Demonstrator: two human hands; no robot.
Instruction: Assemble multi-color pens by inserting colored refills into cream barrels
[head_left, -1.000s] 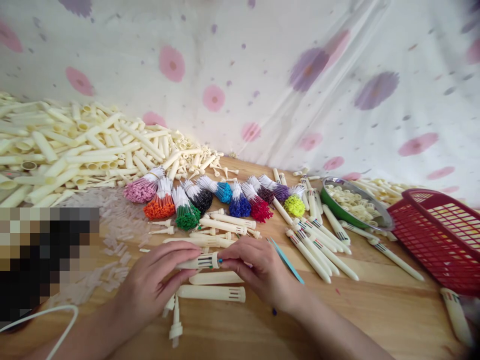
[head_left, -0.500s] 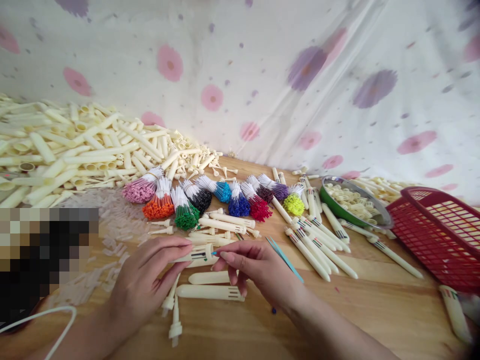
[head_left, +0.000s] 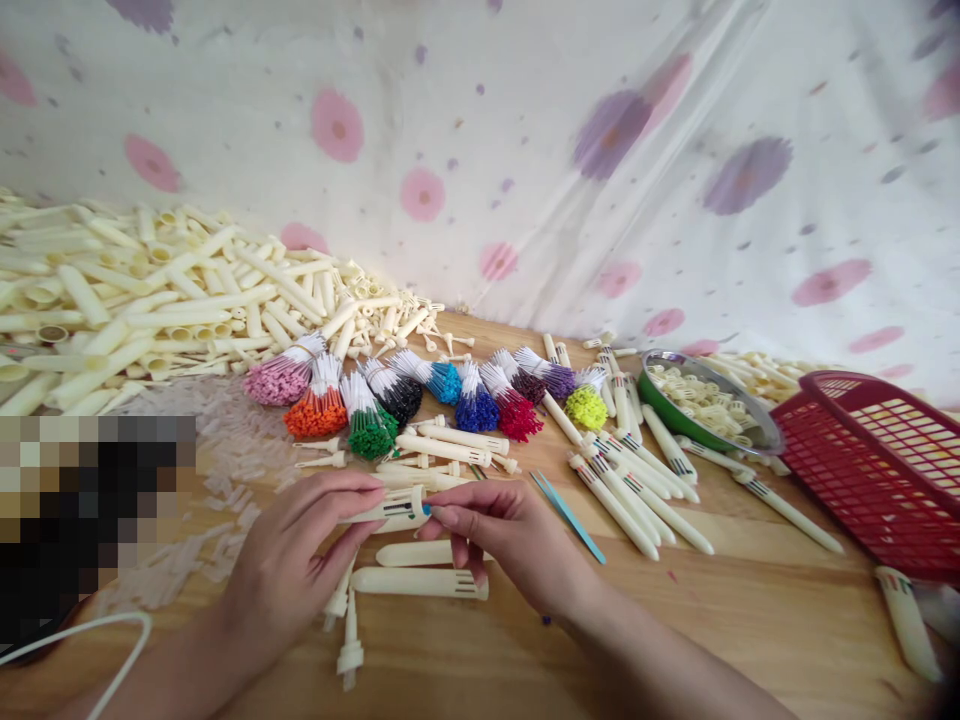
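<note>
The left hand (head_left: 296, 545) is gripping a cream pen barrel (head_left: 391, 508) between the thumb below and the fingers above, its collared, slotted end pointing towards the right hand (head_left: 499, 525). The right hand is pinching a small blue piece (head_left: 427, 510) between thumb and forefinger at that collared end, its remaining fingers curling beneath; how far the piece is entering cannot be told. The held barrel is lying roughly level above the worktop (head_left: 637, 655), between the two hands. Just below it, two loose cream barrels (head_left: 409, 582) are resting on the wood, the nearer showing slots at its right end; small stemmed cream parts (head_left: 350, 655) are lying to their left. Behind the hands, colour-tipped bundles (head_left: 373, 432) are standing in a spread row, ranging from pink at the left to yellow at the right. Blue tweezers (head_left: 570, 520) are lying just beside the right hand, and slotted pens (head_left: 619, 505) with coloured marks are lying beyond them. Further right, a green bowl (head_left: 679, 420) is holding small cream parts, near a red basket (head_left: 832, 465). At far left, a large heap of cream tubes (head_left: 150, 290) is sitting behind scattered translucent pieces (head_left: 225, 500).
</note>
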